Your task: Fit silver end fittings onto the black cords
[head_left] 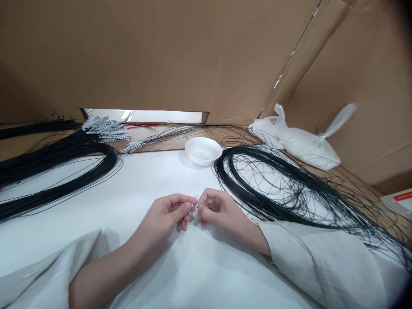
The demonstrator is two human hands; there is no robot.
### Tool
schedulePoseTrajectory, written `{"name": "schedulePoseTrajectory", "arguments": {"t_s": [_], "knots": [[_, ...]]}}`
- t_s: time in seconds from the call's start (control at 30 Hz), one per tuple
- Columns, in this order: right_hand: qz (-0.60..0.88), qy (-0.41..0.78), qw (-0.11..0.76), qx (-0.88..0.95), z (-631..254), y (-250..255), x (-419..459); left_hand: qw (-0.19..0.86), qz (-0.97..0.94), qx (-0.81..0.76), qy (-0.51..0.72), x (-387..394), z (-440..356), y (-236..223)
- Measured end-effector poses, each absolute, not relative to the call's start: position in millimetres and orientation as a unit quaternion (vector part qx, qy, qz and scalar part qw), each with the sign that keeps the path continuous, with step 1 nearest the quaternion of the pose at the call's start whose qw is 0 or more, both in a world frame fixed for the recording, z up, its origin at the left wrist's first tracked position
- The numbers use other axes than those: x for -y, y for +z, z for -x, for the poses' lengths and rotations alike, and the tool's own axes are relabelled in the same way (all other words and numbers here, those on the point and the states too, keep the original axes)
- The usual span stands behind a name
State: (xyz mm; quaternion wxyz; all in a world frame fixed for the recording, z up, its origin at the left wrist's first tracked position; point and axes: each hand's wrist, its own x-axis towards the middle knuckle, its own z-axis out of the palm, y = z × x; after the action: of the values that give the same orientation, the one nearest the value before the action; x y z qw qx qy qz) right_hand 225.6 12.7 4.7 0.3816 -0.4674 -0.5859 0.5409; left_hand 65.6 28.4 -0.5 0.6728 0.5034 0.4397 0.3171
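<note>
My left hand (pixel 170 211) and my right hand (pixel 216 207) meet over the white work surface, fingertips almost touching. Each is closed in a pinch. A short bit of thin dark wire (pixel 195 207) shows between them, running into my right fingertips. Whatever my left thumb and forefinger grip is too small to make out. Just beyond the hands stands a white bowl (pixel 204 151) with small clear or whitish bits at its bottom. Beside my right hand lies a loose coil of dark wires (pixel 257 206), its strands spreading toward my right sleeve.
At left lies a thick bundle of black wires (pixel 54 152), with black-and-white patterned ends (pixel 106 128). A smaller patterned bunch (pixel 133 147) is near the slot in the cardboard wall (pixel 144 56). White plastic bags (pixel 309 143) sit at the back right, a red-and-white item (pixel 401 199) at the right edge.
</note>
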Motion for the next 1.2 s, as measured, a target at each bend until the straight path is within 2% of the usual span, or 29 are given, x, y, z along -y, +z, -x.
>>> {"name": "schedulePoseTrajectory", "arguments": {"t_s": [0.43,0.83,1.2], "knots": [[0.475,0.540,0.373,0.587,-225.5,3.6,-12.7,0.663,-0.515,-0.438,0.323,-26.8,-65.9,0.2],[0.487,0.534,0.355,0.594,-225.0,3.7,-14.4,0.578,-0.603,-0.450,0.316,-28.4,-64.2,2.1],[0.484,0.535,0.357,0.593,-225.1,2.7,-14.5,0.569,-0.612,-0.447,0.320,-28.2,-64.7,1.2]]}}
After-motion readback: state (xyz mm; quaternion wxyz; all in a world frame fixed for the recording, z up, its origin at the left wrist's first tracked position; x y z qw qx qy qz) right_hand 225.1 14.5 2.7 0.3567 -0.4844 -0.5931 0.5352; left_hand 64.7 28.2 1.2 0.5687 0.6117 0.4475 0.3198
